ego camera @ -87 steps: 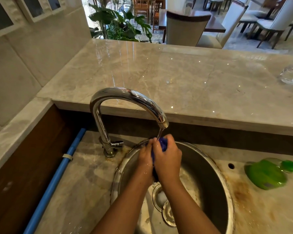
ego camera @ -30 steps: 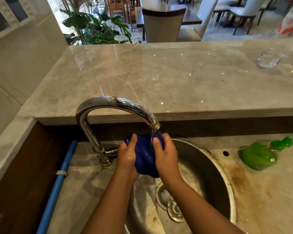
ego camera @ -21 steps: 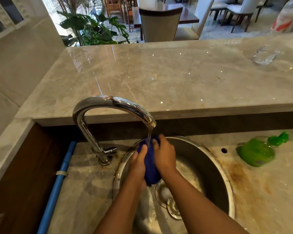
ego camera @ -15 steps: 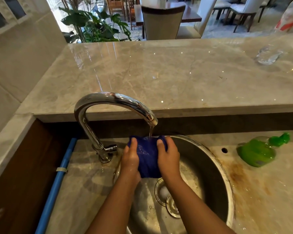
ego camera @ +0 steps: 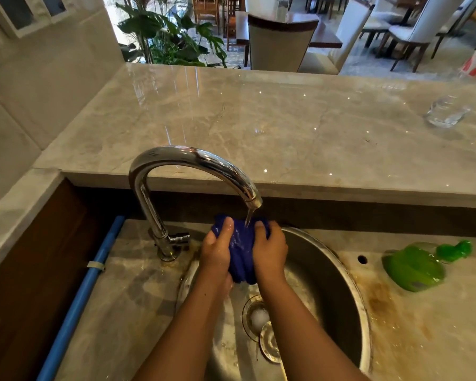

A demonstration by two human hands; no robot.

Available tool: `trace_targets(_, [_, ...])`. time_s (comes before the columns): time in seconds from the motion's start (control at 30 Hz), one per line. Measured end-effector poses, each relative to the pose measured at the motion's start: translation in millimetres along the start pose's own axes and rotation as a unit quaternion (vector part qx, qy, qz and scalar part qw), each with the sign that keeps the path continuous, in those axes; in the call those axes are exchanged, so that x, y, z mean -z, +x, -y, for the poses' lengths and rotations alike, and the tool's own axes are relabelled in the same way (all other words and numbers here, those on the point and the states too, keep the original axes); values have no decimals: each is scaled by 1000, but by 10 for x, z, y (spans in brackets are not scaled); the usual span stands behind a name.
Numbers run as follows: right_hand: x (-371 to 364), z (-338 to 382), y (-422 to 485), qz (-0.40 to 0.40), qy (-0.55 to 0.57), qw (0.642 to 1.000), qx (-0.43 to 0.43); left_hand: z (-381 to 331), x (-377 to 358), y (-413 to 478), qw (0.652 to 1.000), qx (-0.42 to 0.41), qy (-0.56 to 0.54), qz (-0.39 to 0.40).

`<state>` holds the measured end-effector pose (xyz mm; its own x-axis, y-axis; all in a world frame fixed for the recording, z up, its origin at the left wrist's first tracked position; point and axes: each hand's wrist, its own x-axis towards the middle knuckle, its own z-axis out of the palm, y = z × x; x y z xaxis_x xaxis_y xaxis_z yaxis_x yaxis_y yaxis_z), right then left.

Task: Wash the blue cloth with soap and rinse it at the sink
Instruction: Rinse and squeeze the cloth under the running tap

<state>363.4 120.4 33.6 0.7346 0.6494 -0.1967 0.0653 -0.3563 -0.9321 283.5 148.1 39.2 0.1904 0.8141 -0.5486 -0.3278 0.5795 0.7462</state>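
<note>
Rinsing stage at the sink. Water falls from the spout of the faucet onto the top of the blue cloth, which is bunched into a wad directly below the spout and above the basin, nearer the faucet side than the drain. The left hand grasps the cloth on the side towards the faucet base, thumb raised along its upper edge; the right hand grasps the opposite side, fingers curled over the top. The cloth thus lies between the two hands, its long axis running from the spout down towards the drain, and both hands sit about equally close to it. Foam shows in the drain, which suggests soap is washing out. A green soap bottle lies on its side on the counter, well apart from the faucet, beyond the sink rim. The next squeeze likely depends on keeping the wad centred under the stream.
</note>
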Motion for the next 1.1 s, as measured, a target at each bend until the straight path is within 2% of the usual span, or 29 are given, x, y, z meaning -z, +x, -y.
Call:
trace_targets(0.07, [9, 22, -216, -1, 51, 997, 63, -67, 5, 76, 1000, -14, 4, -22])
trace_targets(0.13, [-26, 81, -432, 41, 64, 990, 121, -66, 9, 109, 999, -9, 47, -26])
trace_targets(0.23, [-115, 17, -384, 39, -46, 984, 170, -6, -54, -6, 998, 33, 57, -8])
trace_targets(0.3, [-97, -52, -165, 25, -67, 990, 118, 65, -43, -65, 998, 27, 61, -7])
trace_targets(0.4, [5, -115, 45, 38, -59, 996, 53, 102, 7, -137, 998, 7, 41, 40])
trace_targets(0.47, [58, -88, 14, 26, -34, 997, 59, 78, 17, -84, 998, -7, 53, 35])
trace_targets(0.6, [44, 31, -361, 47, 46, 990, 126, -78, -4, 85, 999, -10, 32, -37])
trace_targets(0.7, [-92, 100, -459, 28, -14, 984, 174, -86, -108, -13, 998, 48, 27, -1])
trace_targets(0.77, [-138, 115, -267, -5, -41, 989, 142, 31, -120, -89, 998, 56, 33, 14])
trace_targets(0.87, [-111, 55, 23, 25, -35, 997, 59, 167, -13, -181, 1000, 16, 23, -8])
trace_targets(0.97, [-103, 22, 7, 27, -12, 1000, 2, 161, 79, -187, 998, -23, 52, 9])
trace_targets(1.03, [-56, 41, -174, 21, 16, 1000, 17, 99, 77, -85, 996, -40, 69, -26])
trace_targets(1.1, [-22, 63, -415, 40, 53, 995, 69, -7, 59, 15, 993, -58, 88, -53])
